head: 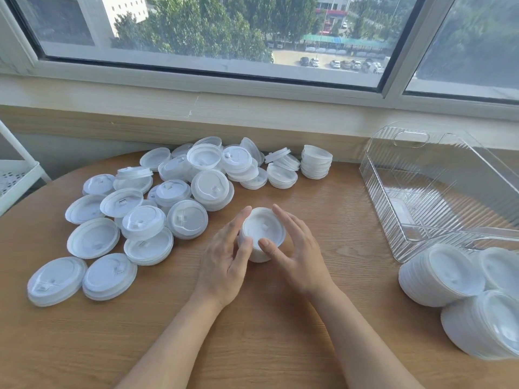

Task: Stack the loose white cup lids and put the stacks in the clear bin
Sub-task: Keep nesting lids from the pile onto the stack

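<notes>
Daylight from a wide window falls on a round, wood-grain table [252,332] pushed against the sill. At its middle stands a short stack of white plastic cup lids [262,234], and both hands flank it. The left hand [224,265] has its fingers lying along the stack's left wall and its thumb at the near edge. The right hand [295,251] cups the right side with nearly straight fingers, its thumb tip resting on the top lid. Neither hand is clamped hard; they seem to be squaring the column rather than lifting it.

A sprawl of loose white lids [157,209] covers the left and far-left of the table, some overlapping, with a small tidy stack [316,162] at the far edge. A clear ribbed plastic bin [438,192] sits at the far right, apparently with nothing in it yet. Just near of it, three finished stacks [460,293] lie tipped on their sides.

To do this step well, press the rims gently from both sides until every lid nests flush. For the lift, I would grip low on the stack with one hand and keep the other on top, since a loose column may shear sideways.
</notes>
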`<state>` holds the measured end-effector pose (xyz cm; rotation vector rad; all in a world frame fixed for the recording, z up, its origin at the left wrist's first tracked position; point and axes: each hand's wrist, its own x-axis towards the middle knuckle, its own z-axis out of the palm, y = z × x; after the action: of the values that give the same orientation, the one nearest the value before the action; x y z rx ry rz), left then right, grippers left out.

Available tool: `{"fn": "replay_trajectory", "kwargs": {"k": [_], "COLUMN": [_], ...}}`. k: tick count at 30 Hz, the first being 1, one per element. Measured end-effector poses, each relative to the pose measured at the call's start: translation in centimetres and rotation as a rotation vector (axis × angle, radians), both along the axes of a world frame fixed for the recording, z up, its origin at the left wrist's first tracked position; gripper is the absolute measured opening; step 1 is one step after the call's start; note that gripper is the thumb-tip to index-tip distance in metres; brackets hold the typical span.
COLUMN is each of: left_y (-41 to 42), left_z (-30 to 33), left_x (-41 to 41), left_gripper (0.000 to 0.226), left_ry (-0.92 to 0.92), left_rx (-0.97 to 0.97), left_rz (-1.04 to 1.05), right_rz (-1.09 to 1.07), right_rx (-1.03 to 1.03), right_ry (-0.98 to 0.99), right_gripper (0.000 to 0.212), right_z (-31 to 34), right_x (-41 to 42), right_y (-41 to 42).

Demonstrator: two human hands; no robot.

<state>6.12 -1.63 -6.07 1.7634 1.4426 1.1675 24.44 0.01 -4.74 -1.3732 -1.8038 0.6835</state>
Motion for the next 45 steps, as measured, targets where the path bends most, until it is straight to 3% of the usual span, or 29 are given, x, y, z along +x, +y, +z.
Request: {"fn": "replay_trajectory", "kwargs": {"k": [22, 28, 32, 39, 45], "left_y": [0.3, 0.6, 0.4, 0.3, 0.6], "left_z": [0.3, 0.1, 0.0, 0.0, 0.0], "left_x": [-0.2, -0.1, 0.0, -0.1, 0.0], "left_gripper": [0.054, 0.054, 0.053, 0.096, 0.093], "left_ry": [-0.019, -0.021, -0.041, 0.117, 0.139], "left_rx": [-0.012, -0.024, -0.027, -0.009, 0.010], "left_rz": [-0.052, -0.049, -0.037, -0.021, 0.021], "right_rz": [-0.056, -0.044, -0.257, -0.406, -0.411], "right_rx": [-0.044, -0.099, -0.061, 0.021, 0.002], "right_ry": [0.084, 0.231, 0.400, 0.179, 0.106], "right_gripper": [0.093, 0.067, 0.041, 0.029, 0.029], "right_z": [-1.0, -0.9, -1.0, -1.5, -1.3], "right_x": [-1.0, -0.2, 0.7, 1.7, 1.4], "right_y": [-0.3, 0.3, 2.6, 9.2, 13.8]}}
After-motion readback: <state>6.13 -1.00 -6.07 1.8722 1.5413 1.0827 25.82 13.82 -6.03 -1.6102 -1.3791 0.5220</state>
